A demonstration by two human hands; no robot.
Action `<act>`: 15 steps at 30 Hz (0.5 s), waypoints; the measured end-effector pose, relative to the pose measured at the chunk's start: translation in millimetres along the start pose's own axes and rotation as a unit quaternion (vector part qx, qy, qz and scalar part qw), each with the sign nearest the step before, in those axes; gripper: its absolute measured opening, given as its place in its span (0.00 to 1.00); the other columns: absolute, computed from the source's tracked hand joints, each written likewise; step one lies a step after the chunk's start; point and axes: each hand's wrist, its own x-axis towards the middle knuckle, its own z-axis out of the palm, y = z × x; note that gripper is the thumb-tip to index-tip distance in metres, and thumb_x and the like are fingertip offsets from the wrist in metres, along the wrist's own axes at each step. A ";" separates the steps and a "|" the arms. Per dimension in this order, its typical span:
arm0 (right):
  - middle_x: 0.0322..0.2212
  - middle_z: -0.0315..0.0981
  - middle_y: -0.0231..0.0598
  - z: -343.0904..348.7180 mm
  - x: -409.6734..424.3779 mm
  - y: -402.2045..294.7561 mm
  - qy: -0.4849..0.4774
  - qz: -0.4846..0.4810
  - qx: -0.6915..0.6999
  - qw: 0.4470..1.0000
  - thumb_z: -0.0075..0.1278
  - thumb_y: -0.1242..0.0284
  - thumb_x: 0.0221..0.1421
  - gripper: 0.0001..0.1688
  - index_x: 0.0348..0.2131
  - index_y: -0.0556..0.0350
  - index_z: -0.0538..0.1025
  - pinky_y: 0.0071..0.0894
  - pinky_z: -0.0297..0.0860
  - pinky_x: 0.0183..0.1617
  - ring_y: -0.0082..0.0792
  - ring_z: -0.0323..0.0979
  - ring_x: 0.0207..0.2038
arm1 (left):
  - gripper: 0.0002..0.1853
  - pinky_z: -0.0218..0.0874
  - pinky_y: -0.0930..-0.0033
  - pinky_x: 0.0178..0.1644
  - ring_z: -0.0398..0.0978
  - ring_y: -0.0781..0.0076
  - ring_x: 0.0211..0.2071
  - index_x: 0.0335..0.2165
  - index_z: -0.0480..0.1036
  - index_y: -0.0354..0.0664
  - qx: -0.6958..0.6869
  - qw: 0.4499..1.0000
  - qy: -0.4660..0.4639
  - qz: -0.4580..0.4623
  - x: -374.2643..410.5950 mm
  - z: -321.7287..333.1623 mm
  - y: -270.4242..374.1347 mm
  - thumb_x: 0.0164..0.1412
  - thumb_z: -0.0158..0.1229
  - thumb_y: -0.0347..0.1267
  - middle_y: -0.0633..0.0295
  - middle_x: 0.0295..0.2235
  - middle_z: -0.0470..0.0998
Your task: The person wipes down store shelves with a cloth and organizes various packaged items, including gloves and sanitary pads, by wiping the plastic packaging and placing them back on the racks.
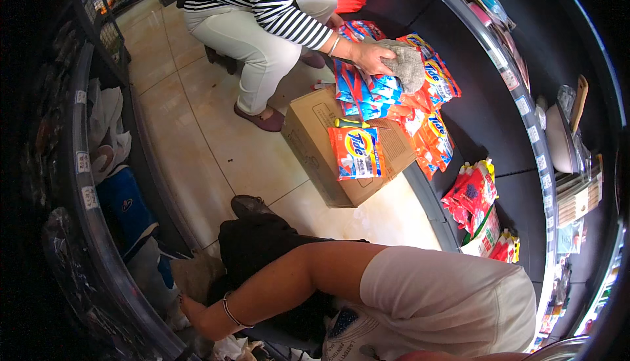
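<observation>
My right arm reaches across to the lower left, a bracelet at its wrist. My right hand (191, 313) is low beside the left shelf, its fingers mostly hidden, touching or close to a brownish cloth-like thing (198, 273); whether it grips it I cannot tell. My left hand is out of view. Before me a cardboard box (315, 159) stands on the tiled floor. On it lie a Tide detergent bag (358, 153) and a green-and-yellow-handled screwdriver (350, 123). More Tide bags (435, 132) are piled beside the box, against the right shelf.
A crouching person in a striped top (280, 12) holds a grey cloth (406, 63) over the pile. Red bags (472, 194) sit on the right lower shelf (517, 189). Plastic bags (106, 115) and a blue package (125, 203) fill the left shelf. My shoe (248, 206) is on the floor.
</observation>
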 end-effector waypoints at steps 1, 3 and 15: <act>0.56 0.56 0.34 -0.6 -2.7 0.9 0.000 0.001 0.005 1.000 0.39 0.52 0.53 0.34 0.56 0.44 0.63 0.50 0.53 0.57 0.39 0.55 0.57 | 0.12 0.55 0.51 0.56 0.68 0.50 0.48 0.36 0.70 0.36 -0.001 1.000 -0.002 -0.002 -0.2 0.2 0.0 0.55 0.52 0.32 0.47 0.44 0.72; 0.55 0.57 0.33 -1.6 -6.9 2.9 0.002 -0.001 0.014 1.000 0.40 0.53 0.52 0.33 0.55 0.44 0.64 0.49 0.53 0.57 0.39 0.55 0.57 | 0.12 0.55 0.51 0.55 0.68 0.50 0.48 0.36 0.70 0.36 -0.003 1.000 -0.001 -0.004 0.0 -0.9 -1.0 0.55 0.52 0.32 0.47 0.44 0.72; 0.52 0.61 0.33 -17.8 -34.1 12.9 0.019 0.008 0.073 0.997 0.46 0.56 0.50 0.29 0.52 0.43 0.68 0.47 0.56 0.51 0.39 0.59 0.53 | 0.13 0.55 0.52 0.55 0.68 0.50 0.48 0.37 0.70 0.36 -0.005 1.000 0.011 -0.006 1.8 -5.9 -1.2 0.54 0.53 0.33 0.47 0.44 0.71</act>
